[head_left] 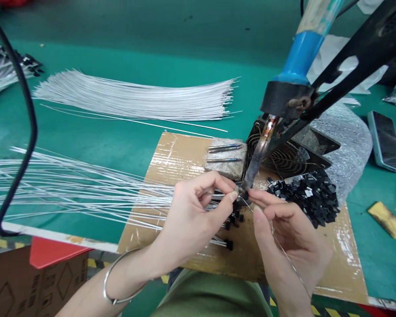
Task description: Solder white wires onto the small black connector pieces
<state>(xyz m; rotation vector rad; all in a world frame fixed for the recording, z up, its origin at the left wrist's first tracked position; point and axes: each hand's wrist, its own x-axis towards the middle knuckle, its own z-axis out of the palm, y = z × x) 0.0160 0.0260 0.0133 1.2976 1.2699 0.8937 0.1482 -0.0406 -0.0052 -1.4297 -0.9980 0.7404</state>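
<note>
Left hand (pixel 198 215) pinching a white wire (pixel 218 195) at the tip of a soldering iron (pixel 255 163), right hand (pixel 292 233) pinching a thin silvery wire (pixel 292 266) beside it, black pieces (pixel 312 196) piled near the right hand on cardboard (pixel 336 264), a fan (pixel 284 160) beyond, a white bundle (pixel 135 97) on the green counter (pixel 171 57).

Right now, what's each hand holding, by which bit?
The right hand pinches a thin silvery wire near the end closest to the soldering iron. The left hand seems to pinch a white wire near its tip, though that's partly hidden.
</note>
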